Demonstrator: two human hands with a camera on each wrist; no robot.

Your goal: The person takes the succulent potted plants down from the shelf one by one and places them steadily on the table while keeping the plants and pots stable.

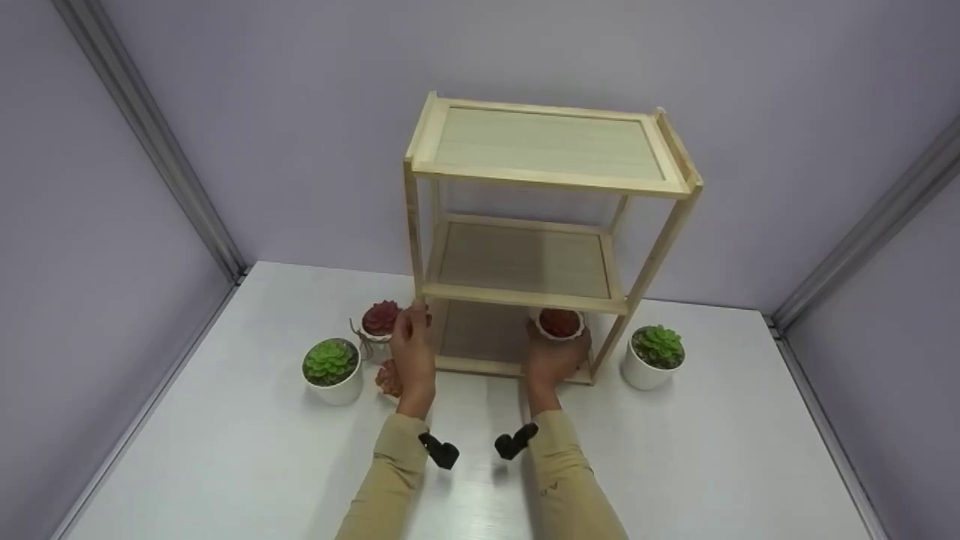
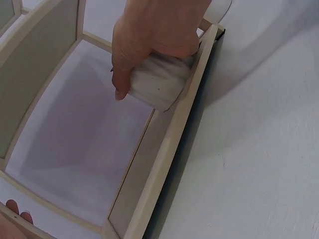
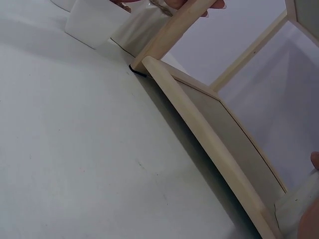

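A light wooden three-tier shelf rack (image 1: 555, 184) stands near the back wall. My right hand (image 1: 551, 364) grips a white pot with a dark red succulent (image 1: 559, 322) at the right end of the bottom shelf. In the left wrist view that white pot (image 2: 159, 82) sits low against the shelf's front rail, under the fingers. My left hand (image 1: 414, 356) holds the rack's front left post (image 1: 415, 240), and its fingertips (image 3: 218, 4) show past the post in the right wrist view. Beside this hand are a red succulent (image 1: 381, 317) in a twine-tied pot and a pinkish succulent (image 1: 388, 379), partly hidden.
A green succulent in a white pot (image 1: 331, 367) stands at far left on the white table (image 1: 225, 420). Another green potted succulent (image 1: 654, 356) is just right of the rack. Pale panels with metal corner rails (image 1: 150, 135) enclose the table.
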